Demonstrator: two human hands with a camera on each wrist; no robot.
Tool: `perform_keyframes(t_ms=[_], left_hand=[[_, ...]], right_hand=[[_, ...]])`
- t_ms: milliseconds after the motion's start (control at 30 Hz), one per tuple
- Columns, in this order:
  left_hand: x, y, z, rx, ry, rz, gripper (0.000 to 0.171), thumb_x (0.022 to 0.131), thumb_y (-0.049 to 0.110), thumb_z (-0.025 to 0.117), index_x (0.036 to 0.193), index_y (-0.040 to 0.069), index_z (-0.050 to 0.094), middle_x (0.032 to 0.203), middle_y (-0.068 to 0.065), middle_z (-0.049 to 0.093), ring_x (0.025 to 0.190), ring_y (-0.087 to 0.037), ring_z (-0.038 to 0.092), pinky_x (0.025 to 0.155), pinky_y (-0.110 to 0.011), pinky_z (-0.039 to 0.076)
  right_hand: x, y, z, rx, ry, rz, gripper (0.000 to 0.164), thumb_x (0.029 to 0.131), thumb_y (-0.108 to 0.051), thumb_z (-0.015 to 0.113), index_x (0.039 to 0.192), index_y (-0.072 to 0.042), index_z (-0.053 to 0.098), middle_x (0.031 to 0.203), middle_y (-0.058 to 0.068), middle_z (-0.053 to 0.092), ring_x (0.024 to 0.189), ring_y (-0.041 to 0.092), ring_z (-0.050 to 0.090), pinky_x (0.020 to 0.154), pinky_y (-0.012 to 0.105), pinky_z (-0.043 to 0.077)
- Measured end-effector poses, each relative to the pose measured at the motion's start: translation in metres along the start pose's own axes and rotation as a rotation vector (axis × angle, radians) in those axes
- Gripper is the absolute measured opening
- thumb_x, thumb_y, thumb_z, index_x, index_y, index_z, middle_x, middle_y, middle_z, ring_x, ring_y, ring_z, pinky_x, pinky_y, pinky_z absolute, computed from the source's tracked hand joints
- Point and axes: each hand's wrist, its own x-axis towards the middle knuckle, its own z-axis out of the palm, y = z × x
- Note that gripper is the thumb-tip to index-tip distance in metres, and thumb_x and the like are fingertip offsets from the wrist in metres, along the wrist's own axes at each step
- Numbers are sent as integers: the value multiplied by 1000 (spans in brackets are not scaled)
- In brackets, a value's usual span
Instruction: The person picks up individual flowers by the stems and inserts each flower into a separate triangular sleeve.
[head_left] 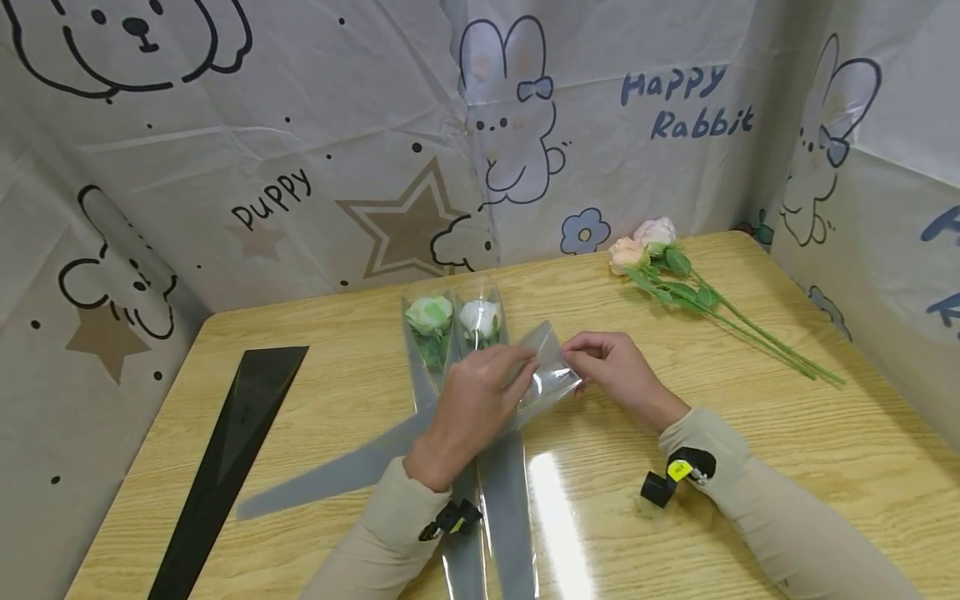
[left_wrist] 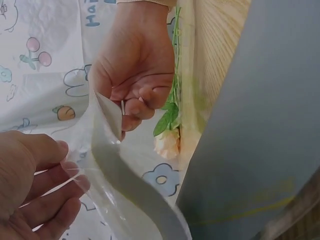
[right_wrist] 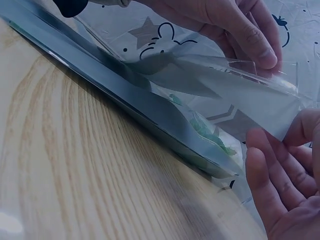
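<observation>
A grey and clear flower sleeve (head_left: 345,462) is held slantwise above the table, its wide mouth at the right and its narrow end at the lower left. My right hand (head_left: 622,375) pinches a corner of that mouth between thumb and fingers. At the other side of the mouth, my left hand (head_left: 476,404) holds the clear film between thumb and fingertips, as the left wrist view also shows. Beneath lie two wrapped flowers side by side, a green rose (head_left: 429,315) and a white rose (head_left: 480,318), their grey sleeves partly hidden by my left hand and arm.
A flat black sleeve (head_left: 232,450) lies on the left of the wooden table (head_left: 337,367). Two loose flowers, a peach rose (head_left: 626,255) and a pale pink rose (head_left: 656,232), lie at the back right, green stems pointing toward the right edge. Printed cloth (head_left: 300,125) stands around the table.
</observation>
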Motion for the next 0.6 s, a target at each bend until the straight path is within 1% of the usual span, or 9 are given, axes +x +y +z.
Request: perform_keyframes(t_ms=[100,233,333,433,500,600], left_hand=[[0,-1,0,16,4,1,11,94,14,76,102,7,79,95,-7,82,82,-20,79,72,-30,65],[0,-1,-1,31,10,7,9,94,12,76,100,7,79,94,-6,81,81,-20,79,72,-30,64],[0,-1,-2,34,9,14,8,93,11,77,99,6,79,94,-6,81,81,-20,79,71,-29,64],[-1,0,-1,36,-3,27,10,93,12,77,100,7,79,95,-7,81,81,-20,79,72,-29,64],[-1,2,-1,36,-13,40,11,92,12,78,101,7,78,95,-7,81,81,-20,79,72,-28,64],[-2,3,1,35,-24,59,12,92,12,78,103,7,78,94,-6,81,79,-18,78,71,-27,64]], right_hand=[[1,1,-1,0,7,22,25,103,-13,58,112,7,70,86,-7,75,64,13,67,61,33,61],[2,2,-2,3,11,38,26,104,-15,59,112,8,69,82,-5,76,64,15,69,61,31,61],[2,2,-2,2,15,46,27,104,-16,59,112,8,68,81,-4,76,64,15,70,61,31,62],[2,2,-1,-15,37,55,26,103,-15,58,111,7,69,81,-4,75,64,13,69,61,32,62],[3,1,-1,-28,51,58,26,102,-15,56,111,6,69,82,-6,73,65,11,67,62,29,62],[2,0,-1,-54,43,40,27,101,-14,54,115,5,68,83,-8,71,70,7,63,64,26,59]])
